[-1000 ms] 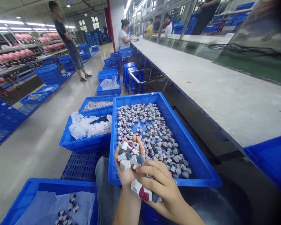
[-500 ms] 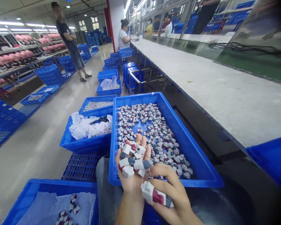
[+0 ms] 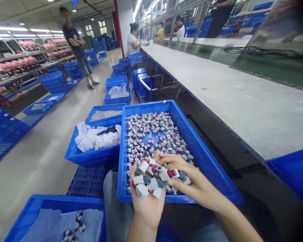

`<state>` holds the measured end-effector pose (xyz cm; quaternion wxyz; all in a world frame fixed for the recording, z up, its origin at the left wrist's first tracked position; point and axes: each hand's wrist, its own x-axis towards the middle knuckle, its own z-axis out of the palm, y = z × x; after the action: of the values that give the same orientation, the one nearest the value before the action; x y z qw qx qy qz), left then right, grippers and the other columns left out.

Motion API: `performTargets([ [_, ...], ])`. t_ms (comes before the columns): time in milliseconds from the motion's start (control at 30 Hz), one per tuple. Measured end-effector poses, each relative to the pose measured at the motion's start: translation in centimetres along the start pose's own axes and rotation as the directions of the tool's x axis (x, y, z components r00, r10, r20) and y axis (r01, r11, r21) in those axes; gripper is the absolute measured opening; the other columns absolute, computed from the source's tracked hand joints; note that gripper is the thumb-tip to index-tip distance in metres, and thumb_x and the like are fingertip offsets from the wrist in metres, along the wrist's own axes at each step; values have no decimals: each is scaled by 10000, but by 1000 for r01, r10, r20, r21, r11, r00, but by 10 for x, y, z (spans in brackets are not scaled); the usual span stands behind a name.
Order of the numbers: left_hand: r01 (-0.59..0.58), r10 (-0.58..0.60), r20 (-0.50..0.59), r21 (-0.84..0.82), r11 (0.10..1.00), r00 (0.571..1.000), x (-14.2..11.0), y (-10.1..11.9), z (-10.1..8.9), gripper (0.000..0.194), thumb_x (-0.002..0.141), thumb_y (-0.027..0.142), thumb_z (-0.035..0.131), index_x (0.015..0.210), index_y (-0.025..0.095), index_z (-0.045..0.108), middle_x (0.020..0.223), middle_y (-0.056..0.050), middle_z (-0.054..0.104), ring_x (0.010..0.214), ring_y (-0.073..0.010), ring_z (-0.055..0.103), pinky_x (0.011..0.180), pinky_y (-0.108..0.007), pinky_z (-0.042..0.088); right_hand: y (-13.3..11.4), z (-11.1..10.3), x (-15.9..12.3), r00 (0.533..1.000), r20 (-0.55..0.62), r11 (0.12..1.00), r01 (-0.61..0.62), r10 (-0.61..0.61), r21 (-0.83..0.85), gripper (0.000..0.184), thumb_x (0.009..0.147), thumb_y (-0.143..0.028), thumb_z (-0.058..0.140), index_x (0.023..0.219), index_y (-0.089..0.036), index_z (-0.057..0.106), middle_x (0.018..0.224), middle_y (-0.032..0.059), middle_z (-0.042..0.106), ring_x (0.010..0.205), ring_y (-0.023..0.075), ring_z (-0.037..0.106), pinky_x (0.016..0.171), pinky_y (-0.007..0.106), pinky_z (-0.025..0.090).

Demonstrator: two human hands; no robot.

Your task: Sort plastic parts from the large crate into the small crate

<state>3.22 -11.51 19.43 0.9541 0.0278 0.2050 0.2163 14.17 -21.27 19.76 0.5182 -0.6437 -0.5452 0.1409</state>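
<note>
Palm up and cupped, my left hand (image 3: 149, 209) bears a heap of small white, dark grey and maroon plastic parts (image 3: 142, 190). My right hand (image 3: 197, 181) grips a plastic part (image 3: 172, 173) of the same colours between thumb and fingers, at the right side of the heap. Its fingertips reach over the heap, close to the left fingers. Beneath and beyond both hands sits a big blue bin (image 3: 209, 151), with many similar parts (image 3: 141, 134) spread over its bottom. Some of the left fingers are hidden behind the heap.
Left of the big bin stand a blue crate with white wrapping (image 3: 87, 137) and a crate of small pieces (image 3: 106, 114). A lower-left crate (image 3: 25, 215) holds a few parts on a white sheet. A long worktable (image 3: 217, 84) runs along the right. A person (image 3: 77, 50) stands in the aisle.
My right hand has moved up and forward with its part, from below the left hand to the heap's right side. The left hand has shifted slightly right and down.
</note>
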Motion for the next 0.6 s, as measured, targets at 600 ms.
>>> performTargets([
  [600, 101, -94, 179, -29, 994, 979, 2, -12, -2, 468, 865, 463, 243, 908, 273, 668, 1148, -29, 598, 1100, -178, 510, 912, -339, 409, 19, 17, -26, 948, -273, 958, -86, 163, 273, 200, 743, -380, 601, 846, -224, 674, 1061, 86, 550, 1012, 239, 515, 863, 343, 424],
])
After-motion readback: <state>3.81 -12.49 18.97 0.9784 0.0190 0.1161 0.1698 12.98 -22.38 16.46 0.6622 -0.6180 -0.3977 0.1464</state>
